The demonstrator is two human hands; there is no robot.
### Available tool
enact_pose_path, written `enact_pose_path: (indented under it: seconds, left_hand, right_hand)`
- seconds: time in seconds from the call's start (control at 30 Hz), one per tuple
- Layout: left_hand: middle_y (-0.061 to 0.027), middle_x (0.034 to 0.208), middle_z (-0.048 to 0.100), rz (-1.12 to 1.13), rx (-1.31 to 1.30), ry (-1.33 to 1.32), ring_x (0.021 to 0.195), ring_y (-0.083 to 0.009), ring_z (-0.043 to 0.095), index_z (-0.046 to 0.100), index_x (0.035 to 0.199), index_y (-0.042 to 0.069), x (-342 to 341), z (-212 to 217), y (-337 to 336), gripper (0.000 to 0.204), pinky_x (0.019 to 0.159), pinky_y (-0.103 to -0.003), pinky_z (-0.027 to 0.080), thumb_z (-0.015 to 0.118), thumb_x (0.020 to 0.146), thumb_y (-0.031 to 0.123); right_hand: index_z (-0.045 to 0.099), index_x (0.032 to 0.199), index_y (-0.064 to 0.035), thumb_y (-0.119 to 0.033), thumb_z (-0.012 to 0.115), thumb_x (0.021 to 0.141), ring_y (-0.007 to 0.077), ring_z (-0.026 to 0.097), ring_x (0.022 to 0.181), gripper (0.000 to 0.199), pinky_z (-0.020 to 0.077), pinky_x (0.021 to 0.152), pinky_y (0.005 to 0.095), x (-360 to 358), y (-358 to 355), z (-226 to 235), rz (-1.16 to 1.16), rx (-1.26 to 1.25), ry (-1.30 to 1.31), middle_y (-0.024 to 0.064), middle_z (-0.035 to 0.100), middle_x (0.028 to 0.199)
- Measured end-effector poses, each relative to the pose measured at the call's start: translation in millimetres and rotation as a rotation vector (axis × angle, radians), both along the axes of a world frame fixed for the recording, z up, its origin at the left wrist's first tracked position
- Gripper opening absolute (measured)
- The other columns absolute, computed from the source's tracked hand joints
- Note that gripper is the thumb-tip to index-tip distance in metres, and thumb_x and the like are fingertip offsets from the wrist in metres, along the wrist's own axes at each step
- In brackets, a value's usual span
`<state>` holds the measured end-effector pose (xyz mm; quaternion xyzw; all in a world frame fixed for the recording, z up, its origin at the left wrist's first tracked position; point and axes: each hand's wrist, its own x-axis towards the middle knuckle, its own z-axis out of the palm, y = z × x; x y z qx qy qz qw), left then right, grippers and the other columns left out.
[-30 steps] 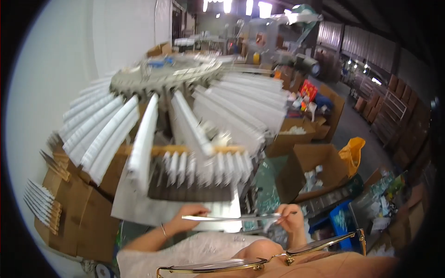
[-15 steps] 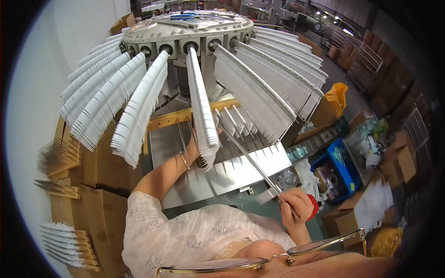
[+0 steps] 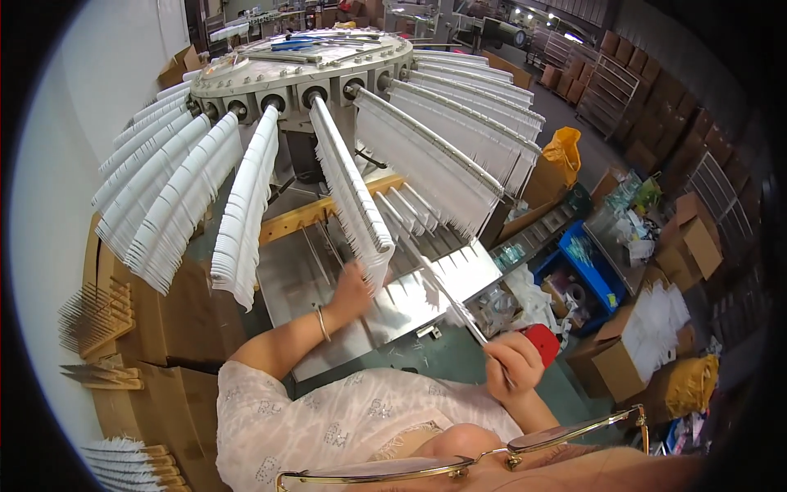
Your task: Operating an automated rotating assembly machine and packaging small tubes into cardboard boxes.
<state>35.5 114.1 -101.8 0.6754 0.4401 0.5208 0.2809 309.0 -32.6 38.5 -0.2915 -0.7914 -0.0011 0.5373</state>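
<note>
Hands work at a round machine hung with rows of white plastic strips. Left hand point(image 3: 354, 287), at about nine o'clock of the metal worktop point(image 3: 287, 287), closes its fingers on the lower end of one hanging white strip row point(image 3: 348, 193). Right hand point(image 3: 515, 366), at four o'clock, grips a long thin metal rod point(image 3: 434, 283) slanting up toward the machine point(image 3: 303, 61). Cardboard boxes point(image 3: 693, 242) and a blue bin point(image 3: 586, 275) sit at three o'clock.
</note>
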Motion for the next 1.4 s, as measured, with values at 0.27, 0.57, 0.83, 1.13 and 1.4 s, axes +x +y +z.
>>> enact_pose_path:
  seconds: [0.27, 0.57, 0.83, 1.13, 1.4]
  left_hand:
    - [0.0029, 0.064, 0.039, -0.171, -0.246, -1.0, 0.05, -0.0056, 0.034, 0.046, 0.107, 0.005, -2, 33, 59, 0.034, 0.044, -0.02, 0.026, 0.039, 0.089, 0.034]
    - [0.0041, 0.062, 0.04, -0.177, -0.231, -0.659, 0.05, -0.004, 0.034, 0.048, 0.111, 0.004, 22, 55, 18, 0.035, 0.044, -0.019, 0.025, 0.044, 0.087, 0.028]
    - [0.005, 0.069, 0.042, -0.018, -0.15, -0.75, 0.052, -0.0061, 0.036, 0.047, 0.085, 0.011, 28, 39, 77, 0.022, 0.046, -0.019, 0.028, 0.047, 0.087, 0.034]
    - [-0.003, 0.064, 0.045, -0.078, -0.156, -0.33, 0.06, -0.0126, 0.046, 0.053, 0.094, -0.002, 59, 74, 9, 0.024, 0.06, -0.023, 0.042, 0.048, 0.085, 0.02]
    - [-0.0259, 0.09, 0.047, 0.252, 0.243, 0.583, 0.082, -0.04, 0.049, 0.043, 0.097, -0.008, 60, 68, 34, 0.03, 0.073, -0.042, 0.042, 0.046, 0.07, 0.005]
  right_hand:
    - [0.058, 0.08, 0.0015, 0.005, 0.058, 0.063, 0.0233, 0.054, 0.055, 0.018, 0.0425, 0.048, 0.0283, -13, 16, 24, 0.009, -0.054, -0.054, 0.0118, 0.055, 0.069]
    - [0.059, 0.08, 0.0014, 0.003, 0.058, 0.064, 0.0239, 0.055, 0.058, 0.016, 0.0447, 0.051, 0.029, 18, 5, -2, -0.027, 0.007, 0.012, 0.0123, 0.056, 0.07]
    - [0.059, 0.08, 0.0017, 0.005, 0.06, 0.065, 0.0215, 0.054, 0.056, 0.015, 0.0428, 0.049, 0.0273, 0, 27, 8, -0.059, -0.069, 0.035, 0.0113, 0.056, 0.07]
    - [0.058, 0.08, 0.0025, 0.007, 0.058, 0.065, 0.0216, 0.055, 0.057, 0.015, 0.0442, 0.052, 0.0269, 27, 11, -27, -0.07, -0.104, 0.178, 0.0127, 0.056, 0.069]
    - [0.058, 0.078, 0.0029, 0.003, 0.055, 0.071, 0.0168, 0.053, 0.058, 0.008, 0.0409, 0.053, 0.0241, 31, 8, -7, -0.161, -0.189, 0.18, 0.0103, 0.056, 0.069]
